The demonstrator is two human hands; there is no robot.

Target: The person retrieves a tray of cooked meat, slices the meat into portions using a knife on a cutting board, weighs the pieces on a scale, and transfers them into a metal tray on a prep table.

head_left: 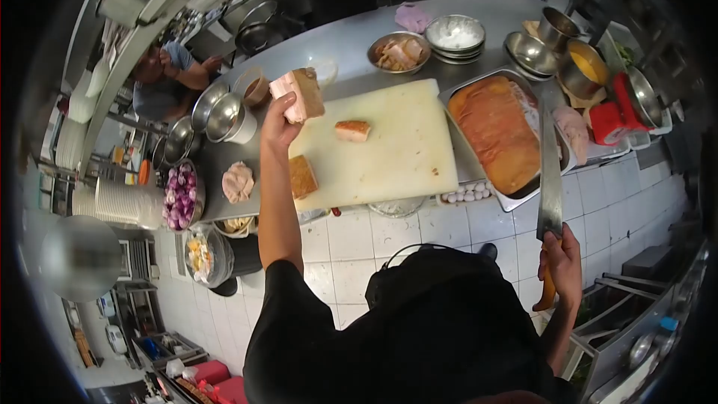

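My left hand (281,121) grips a thick block of pork belly (304,95) with a browned skin side, raised over the far left corner of the white cutting board (404,150). In my right hand (562,258) is the orange handle of a long knife (551,179); its wide blade points away from me, past the right side of a metal tray. That tray holds a large orange-brown slab of meat (497,131). On the board lies a smaller cut piece of pork (352,131). Another browned pork block (303,176) rests at the board's left edge.
Left of the board sit a crumpled cloth (238,182), a bowl of purple onions (180,196) and steel bowls (224,117). Behind it stand a bowl of meat pieces (399,52) and stacked bowls with white powder (455,32). A person (168,78) is at the far left.
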